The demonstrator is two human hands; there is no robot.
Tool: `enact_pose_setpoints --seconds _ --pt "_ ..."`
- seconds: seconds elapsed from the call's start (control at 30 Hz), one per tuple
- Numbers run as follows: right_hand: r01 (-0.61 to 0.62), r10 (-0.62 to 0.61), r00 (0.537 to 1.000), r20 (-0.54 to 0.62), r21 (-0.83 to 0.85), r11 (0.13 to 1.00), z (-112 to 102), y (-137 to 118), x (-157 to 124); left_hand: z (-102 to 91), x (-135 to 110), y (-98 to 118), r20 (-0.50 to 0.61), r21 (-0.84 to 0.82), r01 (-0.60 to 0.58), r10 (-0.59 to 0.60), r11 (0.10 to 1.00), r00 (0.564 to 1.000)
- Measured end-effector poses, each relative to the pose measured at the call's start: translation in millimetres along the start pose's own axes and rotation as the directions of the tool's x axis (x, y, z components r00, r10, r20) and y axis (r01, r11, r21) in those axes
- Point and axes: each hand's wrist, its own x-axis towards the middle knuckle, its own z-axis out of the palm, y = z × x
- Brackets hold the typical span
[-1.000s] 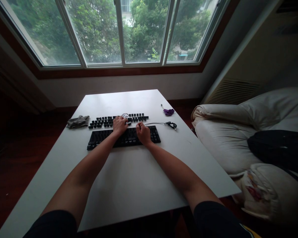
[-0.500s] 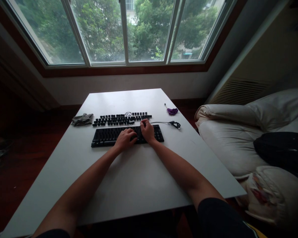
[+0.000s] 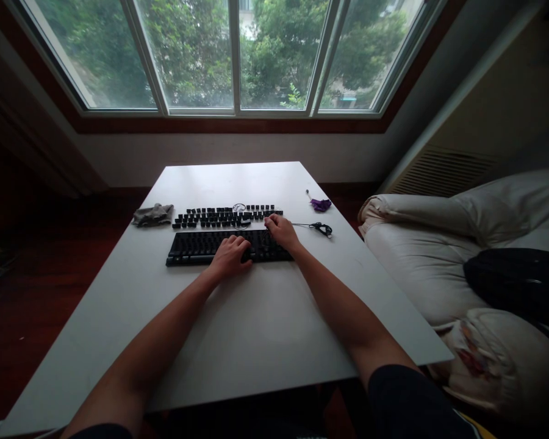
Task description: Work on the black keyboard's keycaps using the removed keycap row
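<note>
A black keyboard [image 3: 194, 247] lies across the middle of the white table [image 3: 256, 329]. Behind it, loose black keycaps [image 3: 210, 217] are laid out in rows. My left hand [image 3: 230, 256] rests on the keyboard's middle with its fingers curled down onto the keys; what they hold, if anything, is hidden. My right hand [image 3: 281, 230] sits over the keyboard's right end, fingers bunched together at the right tip of the keycap rows. A thin wire loop [image 3: 238, 208] lies behind the keycaps.
A grey cloth [image 3: 153, 214] lies left of the keycaps. A coiled black cable [image 3: 321, 228] and a small purple object [image 3: 321, 204] lie to the right. White cushions [image 3: 421, 244] with a black item [image 3: 516, 280] on them crowd the table's right edge. Windows ahead.
My left hand came back from the keycap rows onto the keyboard's middle. My right hand moved from the keyboard up and right to the end of the keycap rows.
</note>
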Motion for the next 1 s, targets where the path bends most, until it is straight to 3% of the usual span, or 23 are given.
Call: enact_pose_setpoints --seconds 0.47,0.67,0.9,1.0 --pt "0.021 -0.026 0.999 -0.031 -0.155 0.988 -21 1 4 -8.1 -2 -9 -0.023 0.045 0.041 -0.040 0.998 0.999" --pt "-0.010 0.006 0.998 -0.066 -0.060 0.998 -25 4 2 -10.4 -4 -8 -0.039 0.078 0.061 -0.058 0.995 0.998" --pt "-0.002 0.004 1.000 -0.022 0.087 0.996 -23 18 -36 -10.4 -10 1 -0.063 0.098 0.077 -0.071 0.992 0.996" --pt "-0.044 0.083 0.981 -0.177 0.213 0.976 -33 30 -49 -8.1 -12 8 -0.058 0.040 0.035 -0.033 0.999 0.998"
